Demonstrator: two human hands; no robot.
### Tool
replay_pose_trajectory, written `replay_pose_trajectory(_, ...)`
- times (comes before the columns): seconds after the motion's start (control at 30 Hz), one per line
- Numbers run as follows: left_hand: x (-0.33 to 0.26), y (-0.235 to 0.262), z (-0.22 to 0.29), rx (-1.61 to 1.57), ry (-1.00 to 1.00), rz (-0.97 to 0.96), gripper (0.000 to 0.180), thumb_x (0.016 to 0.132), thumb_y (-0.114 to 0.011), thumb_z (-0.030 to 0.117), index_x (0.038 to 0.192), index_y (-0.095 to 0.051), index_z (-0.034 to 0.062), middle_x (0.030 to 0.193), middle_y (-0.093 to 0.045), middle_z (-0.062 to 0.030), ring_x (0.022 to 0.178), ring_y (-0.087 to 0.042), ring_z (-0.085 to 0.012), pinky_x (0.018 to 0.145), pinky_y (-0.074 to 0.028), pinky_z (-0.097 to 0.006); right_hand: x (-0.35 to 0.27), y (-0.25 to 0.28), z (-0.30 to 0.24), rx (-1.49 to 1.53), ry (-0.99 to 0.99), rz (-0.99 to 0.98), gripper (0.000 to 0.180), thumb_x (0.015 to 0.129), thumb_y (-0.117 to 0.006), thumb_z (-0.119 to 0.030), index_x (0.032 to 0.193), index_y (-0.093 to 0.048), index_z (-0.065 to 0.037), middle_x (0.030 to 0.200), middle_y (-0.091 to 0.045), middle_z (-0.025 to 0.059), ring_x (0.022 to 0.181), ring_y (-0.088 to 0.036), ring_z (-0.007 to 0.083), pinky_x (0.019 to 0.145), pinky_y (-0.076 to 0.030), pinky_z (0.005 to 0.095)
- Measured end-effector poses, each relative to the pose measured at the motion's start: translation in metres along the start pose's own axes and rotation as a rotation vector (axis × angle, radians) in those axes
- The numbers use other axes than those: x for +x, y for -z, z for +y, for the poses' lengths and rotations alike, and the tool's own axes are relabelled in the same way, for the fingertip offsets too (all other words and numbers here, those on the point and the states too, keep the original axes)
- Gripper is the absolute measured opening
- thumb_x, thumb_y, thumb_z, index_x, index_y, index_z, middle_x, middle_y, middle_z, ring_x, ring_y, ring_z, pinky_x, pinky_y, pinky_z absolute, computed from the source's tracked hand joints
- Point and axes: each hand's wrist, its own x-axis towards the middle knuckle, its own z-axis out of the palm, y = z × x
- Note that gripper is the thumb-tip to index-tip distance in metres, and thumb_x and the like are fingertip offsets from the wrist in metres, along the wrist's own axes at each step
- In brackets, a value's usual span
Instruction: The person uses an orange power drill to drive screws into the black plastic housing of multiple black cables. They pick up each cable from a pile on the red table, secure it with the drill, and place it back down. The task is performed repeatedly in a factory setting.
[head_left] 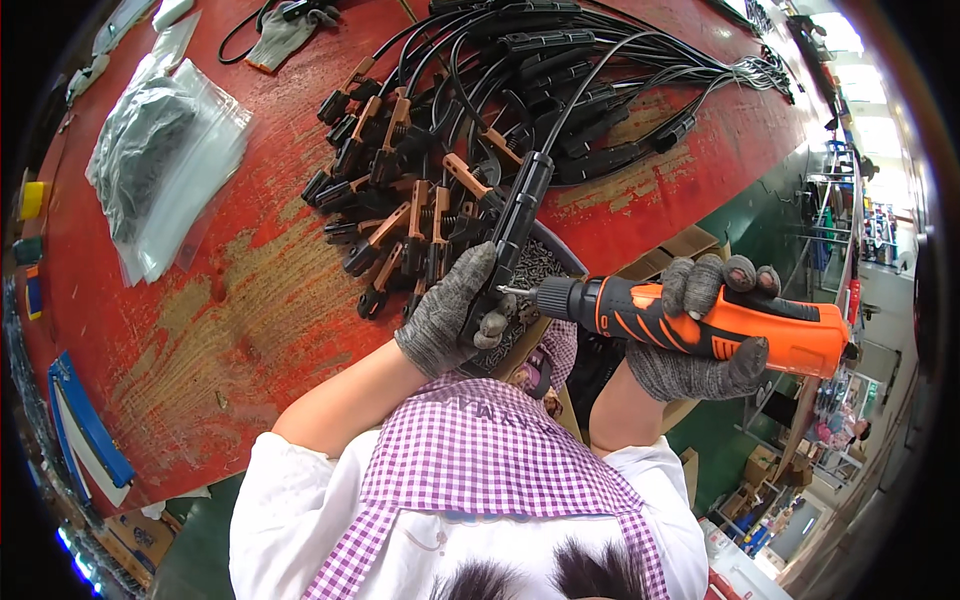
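Note:
My left hand [448, 315], in a dark grey knit glove, is closed round a black ribbed plastic handle [522, 205], tilted with its upper end away from me. A black cable runs out of that end toward the pile on the table. My right hand [688, 372], gloved alike with some fingertips bare, wraps round an orange and black cordless screwdriver [650, 322]. Its chuck points left, and the bit [515, 291] reaches the side of the handle beside my left fingers. Whether it sits in a screw is too small to tell. Below them lies a container of small screws [535, 262].
Several black clamps with copper-coloured jaws [415, 225] lie piled on the worn red table [250, 330], their black cables [640, 75] trailing to the far right. Clear plastic bags [170, 165] lie at left, a pale glove [285, 38] behind. Cardboard boxes [690, 240] stand right of the table.

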Motion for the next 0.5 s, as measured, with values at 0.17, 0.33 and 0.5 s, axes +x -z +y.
replay_pose_trajectory(0.17, -0.003, -0.004, 0.001, 0.035, -0.032, 0.041, 0.032, 0.088, -0.044, 0.044, 0.100, -0.048, 0.0146, 0.067, -0.055, -0.0046, 0.041, -0.046, -0.0075, 0.031, -0.034, -0.017, -0.001, 0.003, 0.000, -0.007, 0.005, 0.005, 0.047, 0.073, -0.057, -0.029, 0.110, -0.044, -0.004, 0.096, -0.055, 0.0133, 0.063, -0.056, 0.0198, 0.053, -0.048, 0.0340)
replay_pose_trajectory(0.33, -0.005, -0.012, 0.002, 0.095, -0.053, 0.069, 0.027, 0.087, -0.048, 0.041, 0.102, -0.047, 0.0178, 0.070, -0.056, -0.0042, 0.042, -0.046, -0.0077, 0.033, -0.034, -0.018, -0.002, 0.002, 0.001, -0.028, 0.017, 0.049, 0.047, 0.074, -0.056, -0.030, 0.111, -0.044, -0.004, 0.096, -0.055, 0.0133, 0.063, -0.055, 0.0196, 0.050, -0.047, 0.0339)
replay_pose_trajectory(0.5, -0.004, -0.016, -0.001, 0.168, -0.080, 0.144, 0.026, 0.087, -0.050, 0.035, 0.106, -0.044, 0.0179, 0.065, -0.051, -0.0017, 0.040, -0.044, -0.0087, 0.032, -0.031, -0.020, 0.007, -0.016, 0.012, -0.111, 0.021, -0.198, 0.047, 0.071, -0.061, -0.026, 0.105, -0.042, 0.000, 0.086, -0.055, 0.0134, 0.051, -0.052, 0.0148, 0.045, -0.043, 0.0263)
